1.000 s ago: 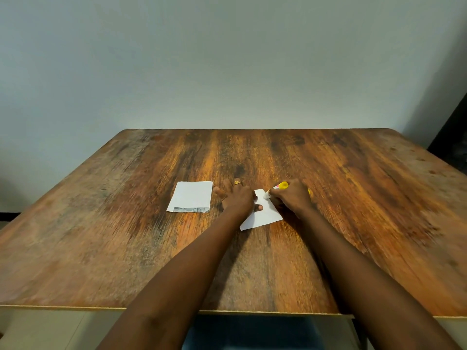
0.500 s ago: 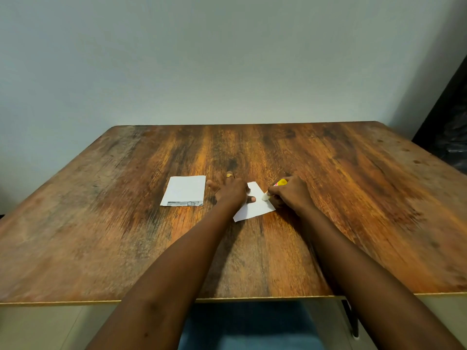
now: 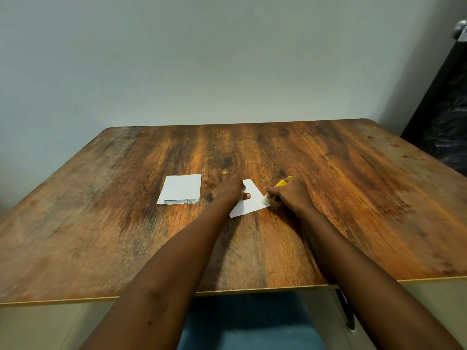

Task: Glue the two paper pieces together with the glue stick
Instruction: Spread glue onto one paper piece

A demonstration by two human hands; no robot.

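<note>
Two white paper pieces lie on the wooden table (image 3: 328,198). The left paper piece (image 3: 180,188) lies flat and apart, with a grey printed strip along its near edge. The right paper piece (image 3: 251,200) is pinned by my left hand (image 3: 226,188), whose fingers are spread flat over its left side and whose thumb rests on the sheet. My right hand (image 3: 290,194) grips a yellow glue stick (image 3: 281,183) and presses its pale tip against the sheet's right edge near the near corner.
The table's far edge meets a plain grey wall. A dark cabinet or object (image 3: 444,117) stands at the right beyond the table's corner. The table's near edge (image 3: 151,296) runs across the lower view, with blue fabric below it.
The glue stick's tip has slid from the far corner of the right paper down along its right edge toward the near corner. My left hand stays on the sheet. The camera view tilted.
</note>
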